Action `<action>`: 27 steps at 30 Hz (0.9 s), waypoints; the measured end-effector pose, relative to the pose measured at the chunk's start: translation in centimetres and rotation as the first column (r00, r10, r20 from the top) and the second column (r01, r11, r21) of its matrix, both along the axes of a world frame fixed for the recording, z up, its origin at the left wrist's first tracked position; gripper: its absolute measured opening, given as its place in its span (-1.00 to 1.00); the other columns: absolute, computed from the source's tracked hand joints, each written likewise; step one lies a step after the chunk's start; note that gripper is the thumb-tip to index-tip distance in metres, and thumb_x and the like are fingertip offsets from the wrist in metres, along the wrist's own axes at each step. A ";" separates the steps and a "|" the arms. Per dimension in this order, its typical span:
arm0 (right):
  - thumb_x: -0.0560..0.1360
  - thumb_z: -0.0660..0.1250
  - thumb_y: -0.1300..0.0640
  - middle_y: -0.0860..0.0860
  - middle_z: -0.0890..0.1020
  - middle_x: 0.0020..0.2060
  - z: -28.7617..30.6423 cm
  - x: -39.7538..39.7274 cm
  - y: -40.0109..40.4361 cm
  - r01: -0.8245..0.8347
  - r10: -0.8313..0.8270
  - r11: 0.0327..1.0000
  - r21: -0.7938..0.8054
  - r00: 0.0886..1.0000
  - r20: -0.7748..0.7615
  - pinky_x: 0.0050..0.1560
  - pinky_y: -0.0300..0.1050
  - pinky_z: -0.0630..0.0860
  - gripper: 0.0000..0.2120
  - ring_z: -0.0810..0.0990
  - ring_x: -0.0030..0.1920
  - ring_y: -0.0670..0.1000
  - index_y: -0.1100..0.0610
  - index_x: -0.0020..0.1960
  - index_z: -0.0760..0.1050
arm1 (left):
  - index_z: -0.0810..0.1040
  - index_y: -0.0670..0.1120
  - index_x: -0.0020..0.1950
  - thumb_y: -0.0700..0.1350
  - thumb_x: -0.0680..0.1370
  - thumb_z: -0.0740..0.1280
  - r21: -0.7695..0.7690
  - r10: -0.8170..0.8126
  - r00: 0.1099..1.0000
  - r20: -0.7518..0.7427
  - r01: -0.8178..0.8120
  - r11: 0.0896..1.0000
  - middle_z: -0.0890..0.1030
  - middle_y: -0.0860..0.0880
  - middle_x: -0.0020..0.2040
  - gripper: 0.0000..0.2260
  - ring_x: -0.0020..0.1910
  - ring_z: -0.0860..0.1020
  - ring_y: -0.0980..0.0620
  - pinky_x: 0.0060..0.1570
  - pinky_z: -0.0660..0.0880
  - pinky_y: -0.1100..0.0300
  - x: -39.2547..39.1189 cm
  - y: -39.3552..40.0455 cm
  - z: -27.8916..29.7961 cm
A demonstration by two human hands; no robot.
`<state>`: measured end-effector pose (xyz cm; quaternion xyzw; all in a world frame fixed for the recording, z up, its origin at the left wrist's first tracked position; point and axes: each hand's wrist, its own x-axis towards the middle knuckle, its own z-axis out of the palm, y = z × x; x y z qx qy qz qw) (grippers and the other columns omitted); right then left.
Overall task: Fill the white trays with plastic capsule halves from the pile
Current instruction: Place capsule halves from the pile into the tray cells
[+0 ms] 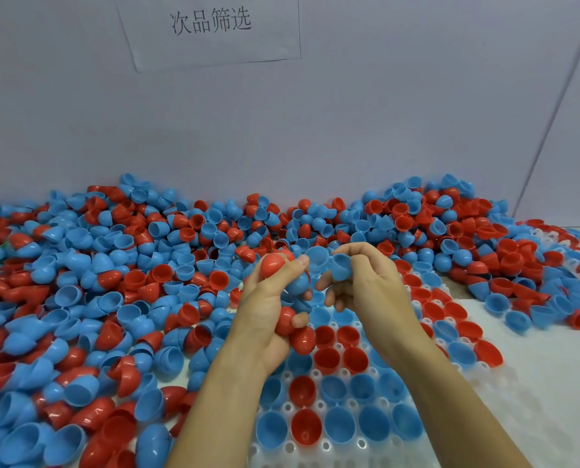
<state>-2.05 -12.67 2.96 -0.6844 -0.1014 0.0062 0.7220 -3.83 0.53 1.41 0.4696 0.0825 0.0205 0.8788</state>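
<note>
From your head camera, your left hand grips several red and blue capsule halves; your right hand pinches 1 blue half. Below lies the white tray, partly filled. The pile spreads left against a grey wall bearing a paper sign.

two hands, one tray, one sign

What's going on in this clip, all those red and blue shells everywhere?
A person is sorting capsule halves from a big pile into a white tray. The left hand grips several red and blue halves at once; the right hand pinches a single blue half above the tray. Many tray pockets already hold halves, open side up.
</note>
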 end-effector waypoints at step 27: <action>0.54 0.34 0.28 0.08 0.66 -0.43 -1.1 -0.1 -0.4 0.143 0.026 0.887 -0.439 0.934 0.357 -0.42 0.01 0.62 -0.65 0.66 -0.45 0.02 -0.17 0.01 0.36 | 0.52 -0.11 0.05 -0.12 0.35 0.53 -0.003 0.032 0.999 -0.002 -0.032 0.999 0.59 -0.04 -0.28 -0.66 -0.40 0.49 0.09 -0.62 0.31 0.31 0.1 0.2 -0.3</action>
